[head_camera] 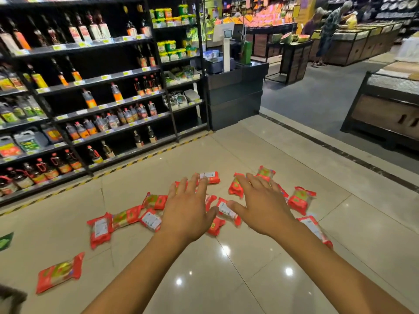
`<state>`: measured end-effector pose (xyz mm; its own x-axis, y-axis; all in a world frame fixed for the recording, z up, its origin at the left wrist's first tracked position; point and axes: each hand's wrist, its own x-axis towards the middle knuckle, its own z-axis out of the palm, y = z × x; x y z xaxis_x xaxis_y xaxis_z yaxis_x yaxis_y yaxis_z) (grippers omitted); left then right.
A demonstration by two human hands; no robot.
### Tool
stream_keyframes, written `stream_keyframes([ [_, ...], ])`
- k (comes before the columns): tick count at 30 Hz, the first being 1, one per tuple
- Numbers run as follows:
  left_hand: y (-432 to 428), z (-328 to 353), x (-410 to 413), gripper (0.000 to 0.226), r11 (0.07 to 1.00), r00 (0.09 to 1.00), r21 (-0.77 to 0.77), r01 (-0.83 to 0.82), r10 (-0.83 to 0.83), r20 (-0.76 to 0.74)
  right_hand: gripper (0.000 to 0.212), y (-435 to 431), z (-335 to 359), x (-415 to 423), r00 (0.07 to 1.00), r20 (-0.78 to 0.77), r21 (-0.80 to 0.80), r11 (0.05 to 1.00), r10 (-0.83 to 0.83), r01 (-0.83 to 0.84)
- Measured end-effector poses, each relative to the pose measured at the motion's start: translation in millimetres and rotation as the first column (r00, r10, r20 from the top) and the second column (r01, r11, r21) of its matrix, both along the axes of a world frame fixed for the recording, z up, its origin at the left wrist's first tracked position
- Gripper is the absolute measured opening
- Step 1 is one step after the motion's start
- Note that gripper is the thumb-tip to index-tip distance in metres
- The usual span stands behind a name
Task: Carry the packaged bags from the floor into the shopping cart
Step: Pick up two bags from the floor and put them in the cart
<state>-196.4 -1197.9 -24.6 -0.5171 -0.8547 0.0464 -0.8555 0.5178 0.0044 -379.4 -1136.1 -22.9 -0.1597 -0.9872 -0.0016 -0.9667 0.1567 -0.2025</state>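
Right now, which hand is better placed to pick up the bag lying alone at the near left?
The left hand. The lone bag lies well out on its side, and the hand is open and empty. The right hand, also open, would likely have to reach across the left hand.

Supermarket aisle. The floor (249,279) is laid with glossy beige tiles, on which bright lamp reflections (224,250) are seen. Black shelving (99,80), stocked with bottles (89,100) and jugs, is set along the left, and its foot is edged by a yellow-and-black striped strip (136,163). Beyond a dark border band (340,152), grey flooring (317,94) is laid. A dark counter (233,96) carrying a weighing scale (226,48) is placed at the shelving's end. Wood-fronted bins (385,114) are ranged at right. A brightly lit produce display (267,17), with two shoppers (331,30) nearby, is seen in the distance.
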Motion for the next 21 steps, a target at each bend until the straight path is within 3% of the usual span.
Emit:
stream_keyframes([
  [10, -130, -34, -34, 0.079, 0.999, 1.000, 0.049, -0.021, 0.021, -0.019, 0.080, -131, -35, -39, 0.999, 0.022, 0.057, 0.998, 0.028, -0.030],
  [21, -333, -100, -72, 0.080, 0.986, 0.998, 0.161, 0.052, -0.046, -0.039, 0.073, -313, -78, -79, 0.999, -0.032, 0.158, 0.987, -0.014, 0.019],
])
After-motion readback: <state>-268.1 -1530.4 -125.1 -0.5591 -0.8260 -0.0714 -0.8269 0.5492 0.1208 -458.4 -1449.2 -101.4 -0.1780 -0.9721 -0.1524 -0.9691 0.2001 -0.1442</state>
